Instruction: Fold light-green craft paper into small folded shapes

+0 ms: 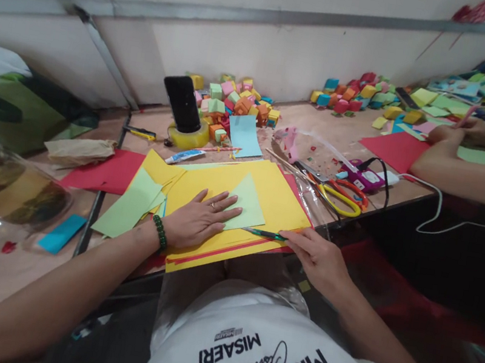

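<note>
My left hand (197, 217) lies flat with fingers spread, pressing a pale green paper sheet (246, 203) onto a stack of yellow paper (268, 195). A green bead bracelet circles that wrist. My right hand (316, 254) rests at the stack's near right corner, fingers curled around the end of a slim green pen-like tool (264, 233) that lies along the paper's near edge. Red sheets (105, 175) lie under and to the left of the yellow stack.
Scissors with yellow and orange handles (341, 196) lie right of the stack. A black phone (183, 103) stands in a yellow tape roll. Piles of small coloured paper cubes (237, 101) sit by the wall. Another person's arms (469, 174) work at the right.
</note>
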`<state>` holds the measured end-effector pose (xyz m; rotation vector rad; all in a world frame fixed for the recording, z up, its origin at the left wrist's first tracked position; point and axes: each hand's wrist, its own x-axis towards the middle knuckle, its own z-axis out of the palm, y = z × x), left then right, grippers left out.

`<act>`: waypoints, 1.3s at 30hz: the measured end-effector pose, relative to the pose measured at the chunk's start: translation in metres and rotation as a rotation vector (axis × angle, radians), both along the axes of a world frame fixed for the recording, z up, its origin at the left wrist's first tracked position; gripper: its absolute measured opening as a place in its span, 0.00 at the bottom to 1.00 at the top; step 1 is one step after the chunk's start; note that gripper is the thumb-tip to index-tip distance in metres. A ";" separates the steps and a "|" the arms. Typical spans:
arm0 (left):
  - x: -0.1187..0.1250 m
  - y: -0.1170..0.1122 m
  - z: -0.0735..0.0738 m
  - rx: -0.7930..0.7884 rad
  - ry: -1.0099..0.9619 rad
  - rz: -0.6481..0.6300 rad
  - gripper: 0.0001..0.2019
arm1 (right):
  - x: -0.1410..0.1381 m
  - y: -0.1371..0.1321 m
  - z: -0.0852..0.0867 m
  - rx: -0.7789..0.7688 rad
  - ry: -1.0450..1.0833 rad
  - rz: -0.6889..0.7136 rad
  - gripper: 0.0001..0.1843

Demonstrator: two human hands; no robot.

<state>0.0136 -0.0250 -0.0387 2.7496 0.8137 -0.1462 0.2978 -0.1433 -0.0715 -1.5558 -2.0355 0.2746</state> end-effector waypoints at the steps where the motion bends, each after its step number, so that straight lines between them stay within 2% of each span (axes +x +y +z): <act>1: 0.000 0.000 0.000 0.002 0.000 0.000 0.25 | -0.002 0.000 0.000 0.006 -0.009 0.000 0.18; 15: 0.001 0.000 0.001 -0.003 0.015 -0.004 0.25 | -0.017 0.003 0.001 0.023 -0.018 0.056 0.20; 20: 0.001 -0.001 0.001 0.003 0.025 0.005 0.25 | -0.027 0.004 0.004 0.099 -0.060 0.105 0.21; 32: 0.001 -0.001 0.004 0.004 0.005 0.005 0.26 | -0.042 0.004 -0.002 0.137 -0.150 0.088 0.21; 39: -0.002 0.011 0.006 -0.096 0.040 0.013 0.25 | -0.045 0.005 0.000 0.144 -0.170 0.091 0.21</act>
